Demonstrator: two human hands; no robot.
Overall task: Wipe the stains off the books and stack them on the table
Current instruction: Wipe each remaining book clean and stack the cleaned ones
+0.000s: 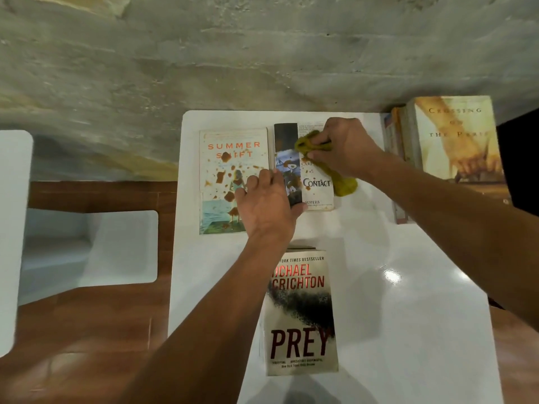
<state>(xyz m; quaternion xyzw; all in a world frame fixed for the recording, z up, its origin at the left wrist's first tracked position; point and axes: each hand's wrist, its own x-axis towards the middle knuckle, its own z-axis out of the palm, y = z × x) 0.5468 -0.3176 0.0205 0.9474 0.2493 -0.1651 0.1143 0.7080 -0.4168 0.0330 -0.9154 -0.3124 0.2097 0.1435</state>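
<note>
A person's right hand (344, 147) holds a bunched yellow-green cloth (323, 161) in a closed grip against the stained cover of "Contact" (316, 185), which lies at the far middle of the white counter (408, 287). The left hand (268, 202) rests flat on the book's near left corner, fingers straight. "Summer Shift" (230, 182), spotted brown, lies just left; "Prey" (300, 313) sits nearer; more books (446, 141) are grouped at far right.

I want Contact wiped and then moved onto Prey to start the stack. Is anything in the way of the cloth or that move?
Nothing visible blocks either. The right hand already has the yellow cloth on Contact, and the left hand steadies its left edge. The white table between Contact and Prey is bare, and nothing lies on Prey.
</note>
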